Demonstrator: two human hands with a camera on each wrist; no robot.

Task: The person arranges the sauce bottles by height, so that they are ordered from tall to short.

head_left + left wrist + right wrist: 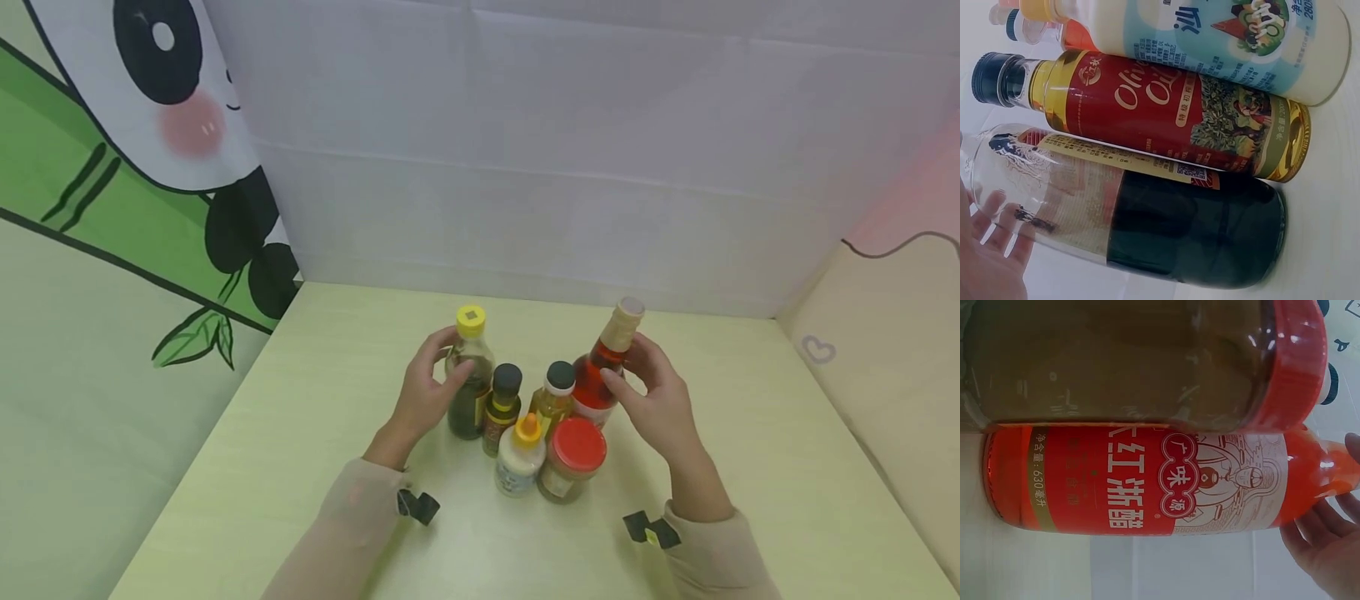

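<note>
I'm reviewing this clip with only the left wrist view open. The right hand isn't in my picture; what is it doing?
Observer: In the head view, the right hand holds the red bottle near its neck.
Reviewer: The top of the dark bottle is cut off for me. What is on it?
Observer: A yellow cap.
Reviewer: And is anything next to the white bottle, on the side away from the dark one?
Observer: Yes, a red-lidded jar stands right beside it.
</note>
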